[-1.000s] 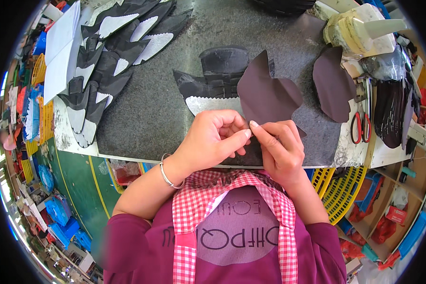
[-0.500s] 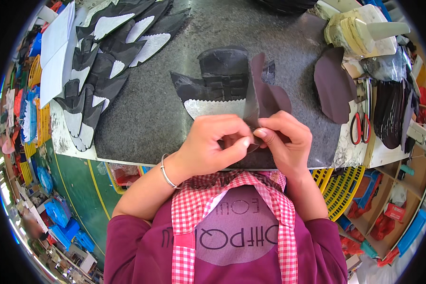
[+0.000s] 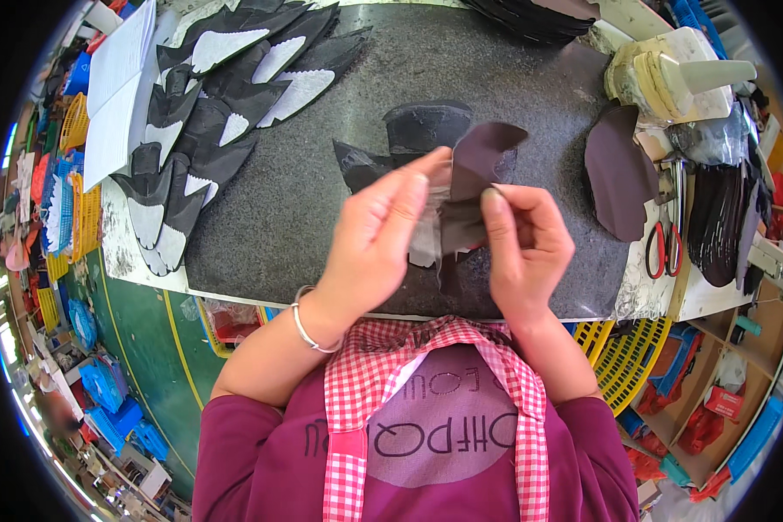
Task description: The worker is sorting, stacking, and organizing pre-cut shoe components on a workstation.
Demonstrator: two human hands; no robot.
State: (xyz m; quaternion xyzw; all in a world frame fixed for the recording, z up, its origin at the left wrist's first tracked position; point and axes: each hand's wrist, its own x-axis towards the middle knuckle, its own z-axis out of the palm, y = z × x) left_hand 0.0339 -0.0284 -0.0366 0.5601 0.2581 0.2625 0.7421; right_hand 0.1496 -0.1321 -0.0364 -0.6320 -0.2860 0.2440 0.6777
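My right hand (image 3: 531,244) pinches a dark brown leather-like piece (image 3: 478,165) between thumb and fingers, raised above the work surface and folded over. My left hand (image 3: 378,226) is at the piece's left edge, thumb and fingers stretched out. A pale, blurred patch shows between its fingertips and the piece; I cannot make out what it is. Beneath both hands lies a black shoe-upper-like part (image 3: 426,126), its lower portion mostly hidden. Another dark brown piece (image 3: 616,178) lies flat to the right.
Overlapping black parts with white zigzag-edged patches (image 3: 300,91) cover the left side, beside white paper sheets (image 3: 117,96). At right are a glue-stained white bottle (image 3: 670,74), red-handled scissors (image 3: 664,248) and stacked dark pieces (image 3: 713,209). A yellow basket (image 3: 626,365) sits below the table edge.
The brown piece has been lifted and turned away from the black part. My left hand has moved up, its fingers going from curled to stretched. My right hand still grips the piece.
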